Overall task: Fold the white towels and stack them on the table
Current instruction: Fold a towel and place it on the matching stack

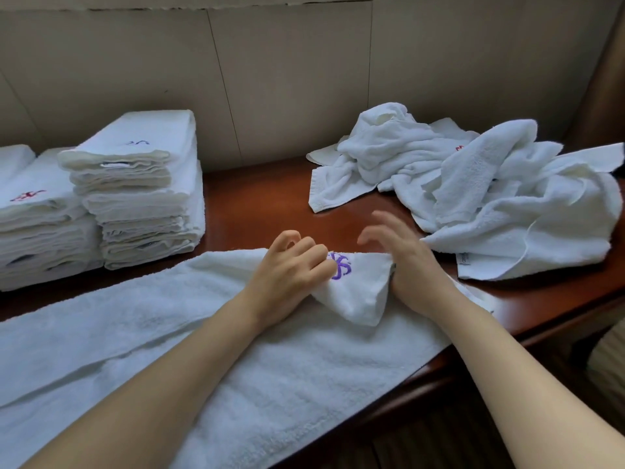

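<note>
Lying lengthwise along the near edge of the table (257, 204), the towel (169, 319) is white, thick terry, folded into a long band whose left end runs out of view and whose near side reaches the table's front edge. Its right end is turned back over itself into a loose, pointed flap bearing a purple monogram (341, 265). The left hand (291, 269) rests on that flap just left of the monogram, fingers curled and pinching the cloth. The right hand (399, 252) sits at the flap's right edge with its heel against the cloth, fingers spread wide and lifted, gripping nothing. Between the hands and the wall (287, 79) lies a strip of bare, glossy reddish-brown wood, the widest free space on the table. At far left two stacks (135, 198) of folded white towels stand side by side, touching, the right one taller; the lower one shows a red monogram on top. At far right a heap (473, 184) of crumpled white towels spreads to the table's right edge, its nearest fold just beside the right hand. Behind everything runs a beige panelled wall with vertical seams.
</note>
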Demonstrator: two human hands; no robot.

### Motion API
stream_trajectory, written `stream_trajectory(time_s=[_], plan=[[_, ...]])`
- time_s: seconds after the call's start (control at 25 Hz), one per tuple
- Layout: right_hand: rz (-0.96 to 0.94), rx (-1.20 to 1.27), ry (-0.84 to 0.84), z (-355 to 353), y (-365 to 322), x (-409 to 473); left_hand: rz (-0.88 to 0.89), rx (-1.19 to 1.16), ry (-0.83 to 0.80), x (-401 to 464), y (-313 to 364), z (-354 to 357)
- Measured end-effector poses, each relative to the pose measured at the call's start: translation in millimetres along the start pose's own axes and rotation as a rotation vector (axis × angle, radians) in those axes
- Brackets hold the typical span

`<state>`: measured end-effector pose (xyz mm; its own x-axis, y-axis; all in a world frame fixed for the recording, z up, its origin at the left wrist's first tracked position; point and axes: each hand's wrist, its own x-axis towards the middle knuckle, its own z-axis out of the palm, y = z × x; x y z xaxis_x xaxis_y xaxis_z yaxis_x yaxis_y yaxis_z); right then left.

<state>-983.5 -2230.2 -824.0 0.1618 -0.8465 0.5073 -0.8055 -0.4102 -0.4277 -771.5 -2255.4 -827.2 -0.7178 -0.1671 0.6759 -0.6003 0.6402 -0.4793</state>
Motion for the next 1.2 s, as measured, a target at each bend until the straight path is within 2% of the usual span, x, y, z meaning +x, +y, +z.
stream_trajectory(time_s=[0.12,0.28,0.36,0.48,0.56,0.64,0.72,0.76,0.84,0.92,1.04,1.12,1.2], plan=[[-0.099,-0.034,-0.070,4.6,-11.6,-14.9,-0.054,0.039,0.022,-2.0,-1.8,-3.8],[-0.096,0.040,-0.059,4.6,-15.8,-19.7,-0.187,-0.030,-0.002,-5.0,-1.2,-2.0],[0.053,0.117,-0.030,0.3,-18.5,-15.1,-0.357,-0.143,-0.035,-5.9,-4.7,0.0],[0.339,0.190,0.184,-2.3,-14.8,13.9,-0.566,-0.125,-0.097,-6.8,-10.6,0.6],[0.442,0.116,0.195,0.8,-7.4,32.9,-0.614,-0.037,-0.200,-5.1,-15.1,-1.9],[0.491,-0.151,0.120,8.0,0.7,40.6,-0.650,-0.075,-0.493,-2.2,-17.8,-7.5],[0.382,-0.328,0.113,18.0,-1.0,41.5,-0.679,-0.238,-0.841,-7.1,-13.7,-3.2],[0.267,-0.331,0.068,24.7,-4.9,42.1,-0.696,-0.292,-0.950,-8.5,-10.7,-0.6],[0.094,-0.300,-0.172,37.2,-15.1,42.8,-0.711,-0.327,-0.962,-8.1,-8.5,4.0],[0.137,-0.342,-0.369,39.6,-22.8,40.5,-0.718,-0.368,-0.967,-6.6,-11.1,-2.6],[0.218,-0.491,-0.373,33.4,-41.9,36.9,-0.707,-0.435,-0.994,-21.3,-22.4,-33.3],[0.110,-0.405,-0.404,40.0,-72.7,34.8,-0.700,-0.413,-1.006,-44.1,-30.0,-61.4],[-0.084,-0.256,-0.531,55.3,-116.5,29.7,-0.735,-0.384,-1.012,-72.7,-37.4,-93.9]])
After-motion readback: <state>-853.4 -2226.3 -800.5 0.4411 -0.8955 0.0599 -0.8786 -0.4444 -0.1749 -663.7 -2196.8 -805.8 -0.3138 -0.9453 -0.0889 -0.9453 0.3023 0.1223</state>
